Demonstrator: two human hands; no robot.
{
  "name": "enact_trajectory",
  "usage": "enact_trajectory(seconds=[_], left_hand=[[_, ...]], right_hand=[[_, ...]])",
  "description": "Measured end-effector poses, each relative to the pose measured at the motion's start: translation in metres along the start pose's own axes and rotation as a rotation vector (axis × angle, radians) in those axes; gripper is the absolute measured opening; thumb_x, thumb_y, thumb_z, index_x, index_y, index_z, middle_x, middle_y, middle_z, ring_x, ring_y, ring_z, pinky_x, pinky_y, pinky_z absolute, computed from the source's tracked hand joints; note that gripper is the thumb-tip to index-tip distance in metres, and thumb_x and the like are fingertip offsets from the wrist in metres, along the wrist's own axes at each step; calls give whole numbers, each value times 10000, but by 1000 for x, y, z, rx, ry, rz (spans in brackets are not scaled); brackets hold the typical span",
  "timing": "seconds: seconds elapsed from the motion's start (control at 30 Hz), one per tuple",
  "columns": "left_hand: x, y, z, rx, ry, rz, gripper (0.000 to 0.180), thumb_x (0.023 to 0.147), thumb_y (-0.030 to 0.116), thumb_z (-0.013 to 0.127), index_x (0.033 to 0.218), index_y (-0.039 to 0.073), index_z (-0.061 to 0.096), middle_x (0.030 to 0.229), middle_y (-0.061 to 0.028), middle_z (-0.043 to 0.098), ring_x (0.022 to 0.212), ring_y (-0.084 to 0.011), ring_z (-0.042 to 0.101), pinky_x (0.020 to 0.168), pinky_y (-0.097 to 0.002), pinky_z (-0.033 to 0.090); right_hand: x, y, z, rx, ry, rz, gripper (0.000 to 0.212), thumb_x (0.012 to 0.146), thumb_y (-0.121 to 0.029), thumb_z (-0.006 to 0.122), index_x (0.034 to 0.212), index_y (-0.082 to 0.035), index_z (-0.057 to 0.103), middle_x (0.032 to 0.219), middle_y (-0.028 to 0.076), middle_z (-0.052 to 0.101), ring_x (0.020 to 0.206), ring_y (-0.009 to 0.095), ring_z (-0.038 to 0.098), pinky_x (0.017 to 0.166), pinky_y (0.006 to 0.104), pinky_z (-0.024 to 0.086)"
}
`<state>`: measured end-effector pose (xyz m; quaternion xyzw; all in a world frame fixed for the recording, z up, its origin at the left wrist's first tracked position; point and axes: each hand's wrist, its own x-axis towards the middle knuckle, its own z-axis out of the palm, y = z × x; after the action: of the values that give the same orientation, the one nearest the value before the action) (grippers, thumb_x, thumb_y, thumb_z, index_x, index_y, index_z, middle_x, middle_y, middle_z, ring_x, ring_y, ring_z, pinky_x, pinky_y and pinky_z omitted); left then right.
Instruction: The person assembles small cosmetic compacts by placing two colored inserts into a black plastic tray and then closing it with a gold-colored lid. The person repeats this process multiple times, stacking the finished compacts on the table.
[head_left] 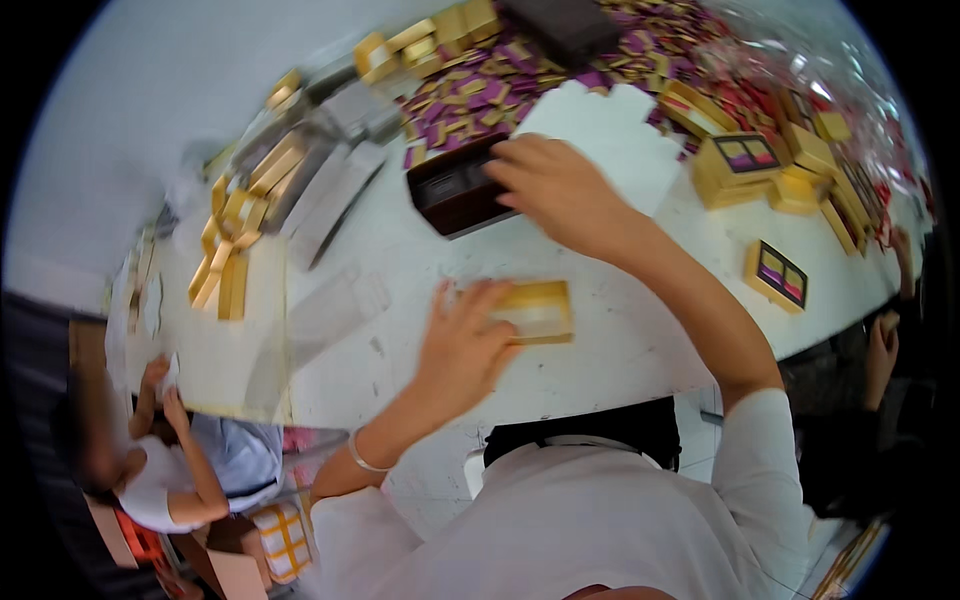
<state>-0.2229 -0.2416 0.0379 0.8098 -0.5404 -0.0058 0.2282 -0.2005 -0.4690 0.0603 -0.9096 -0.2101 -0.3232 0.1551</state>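
In front of me on the white table lies a small open gold box (552,312) with a pale inside. My left hand (462,345) grips it at its left end, thumb along the near edge and fingers over the far side, a little blurred. Farther off stands a dark brown oblong box (455,200) with black pieces inside. Over its right end my right hand (560,190) reaches in, fingers curled and tips dipping past the rim. What those fingers pinch, if anything, is hidden.
Purple and gold wrapped pieces (480,95) are heaped at the back beside a white sheet (600,125). Gold boxes are stacked (735,175) at right; a filled one (776,276) lies nearer. Clear plastic sleeves (335,300) and gold trays (232,285) lie left. Co-workers sit at both sides.
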Motion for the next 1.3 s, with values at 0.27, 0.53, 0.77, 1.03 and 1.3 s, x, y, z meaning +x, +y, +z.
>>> enact_trajectory(seconds=[0.27,0.53,0.77,1.03,1.3], left_hand=[[28,27,16,141,-3,97,677,631,345,788,1188,67,520,1301,-185,435,1197,-337,399,1026,-544,229],[32,-1,48,-373,-104,-194,726,642,124,776,1277,13,442,1103,-115,494,898,-224,511,791,-303,437],[80,2,67,-426,-53,19,588,629,88,792,1136,16,502,1016,-74,516,837,-186,516,721,-277,422],[94,23,80,-468,-105,62,713,663,111,784,1277,49,428,1075,-78,531,869,-186,526,745,-295,434],[95,20,80,-449,-134,130,720,671,99,773,1288,34,407,1088,-94,533,874,-198,526,738,-300,433]], right_hand=[[21,22,38,-3,-114,68,115,661,-152,591,634,-41,601,783,145,580,814,319,573,683,405,476],[-15,1,-37,450,365,81,164,789,-161,624,727,-38,535,826,106,533,833,298,513,728,405,407],[-132,9,-127,759,-38,1168,459,868,-491,559,807,-38,606,716,-14,511,686,64,440,572,248,365],[-134,-1,-102,275,-341,1023,435,841,-455,611,751,-38,524,720,76,547,596,191,485,531,313,386],[-162,-15,-122,126,-206,484,377,771,-284,696,1083,-90,611,1153,145,514,1036,328,500,851,383,423]])
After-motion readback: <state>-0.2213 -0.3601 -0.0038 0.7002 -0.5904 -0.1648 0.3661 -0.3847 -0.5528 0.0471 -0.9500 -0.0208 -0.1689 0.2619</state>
